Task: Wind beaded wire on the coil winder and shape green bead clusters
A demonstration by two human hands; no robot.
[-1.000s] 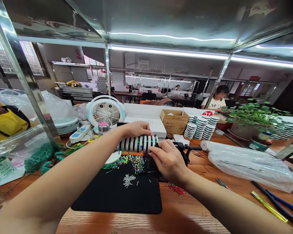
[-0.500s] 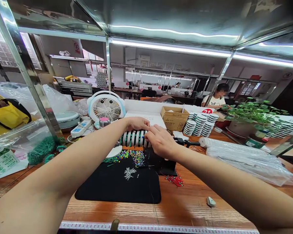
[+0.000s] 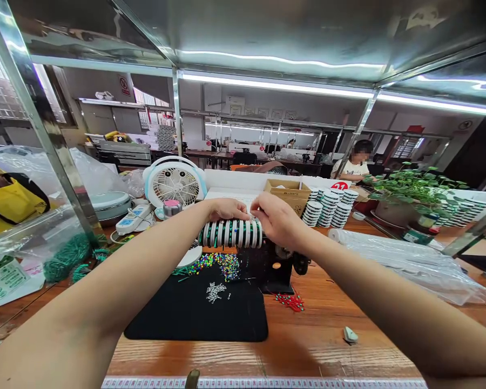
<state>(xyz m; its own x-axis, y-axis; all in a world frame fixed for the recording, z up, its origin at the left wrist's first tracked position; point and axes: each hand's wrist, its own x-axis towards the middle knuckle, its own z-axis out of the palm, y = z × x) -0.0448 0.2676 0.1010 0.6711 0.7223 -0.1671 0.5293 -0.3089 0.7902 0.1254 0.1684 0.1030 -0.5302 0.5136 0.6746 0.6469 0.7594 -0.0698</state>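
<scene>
A row of white rings with green cord and beads on them (image 3: 230,234) lies sideways, side by side like slices, in front of a dark stand. My left hand (image 3: 228,208) rests over its top edge, thumb and fingers pinched together near the right half. My right hand (image 3: 278,220) is close by at the right end, fingers bent inward in a pinch. Whatever lies between the fingertips is too small to make out. Below are colourful beads (image 3: 229,265) and a pile of small silver metal clasps (image 3: 215,292) on a black mat (image 3: 194,320).
Red cord pieces (image 3: 290,301) lie right of the mat. Behind stand a fan (image 3: 175,183), a cardboard box (image 3: 288,187) and stacked white-green spools (image 3: 330,208). A plastic-wrapped roll (image 3: 400,266) and potted plant (image 3: 415,183) are at right. Another person (image 3: 354,165) sits beyond.
My right hand has shifted to the right and turned, uncovering the right end of the ring row and more of the stand. My left hand stays near the top of the row.
</scene>
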